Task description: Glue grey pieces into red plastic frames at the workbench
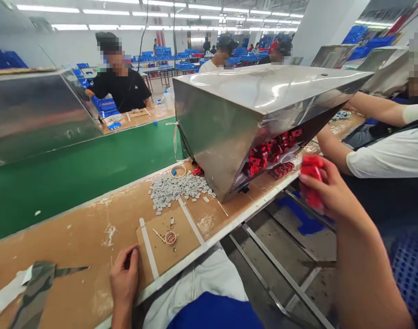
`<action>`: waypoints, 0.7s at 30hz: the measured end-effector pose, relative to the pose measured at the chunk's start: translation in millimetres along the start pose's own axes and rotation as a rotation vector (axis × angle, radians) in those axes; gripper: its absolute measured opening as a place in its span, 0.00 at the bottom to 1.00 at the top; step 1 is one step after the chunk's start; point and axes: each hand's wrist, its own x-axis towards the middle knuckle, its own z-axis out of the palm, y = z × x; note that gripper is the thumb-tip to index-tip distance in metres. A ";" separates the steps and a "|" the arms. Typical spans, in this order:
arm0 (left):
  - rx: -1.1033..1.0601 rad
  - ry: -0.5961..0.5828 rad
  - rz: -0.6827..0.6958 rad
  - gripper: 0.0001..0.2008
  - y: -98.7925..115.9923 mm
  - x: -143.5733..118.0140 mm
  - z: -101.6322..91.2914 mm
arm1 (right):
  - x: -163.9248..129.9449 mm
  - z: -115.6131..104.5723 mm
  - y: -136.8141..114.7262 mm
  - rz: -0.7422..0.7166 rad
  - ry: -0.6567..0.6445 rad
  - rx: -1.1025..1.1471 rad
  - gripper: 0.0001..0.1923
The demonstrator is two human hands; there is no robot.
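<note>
Right hand (327, 189) at 3 o'clock, fingers wrapped round red parts (311, 170), off bench edge — loose clutch risks drop to floor. Left hand (124, 278) at 7 o'clock, flat, spread on cardboard mat (92, 237) — holds nothing.

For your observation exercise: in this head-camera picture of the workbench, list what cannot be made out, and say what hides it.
1. Red parts: most hidden inside the steel hopper, head view.
2. Red piece: partly covered by the right hand; motion-blurred.
3. Grey pieces: too small to identify.
4. Left hand: fingertips curled under; anything beneath is hidden.
</note>
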 end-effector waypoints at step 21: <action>-0.277 -0.100 -0.106 0.12 -0.8 -62.0 -42.5 | -152.8 462.6 -145.0 -1.125 -1.321 -0.384 0.33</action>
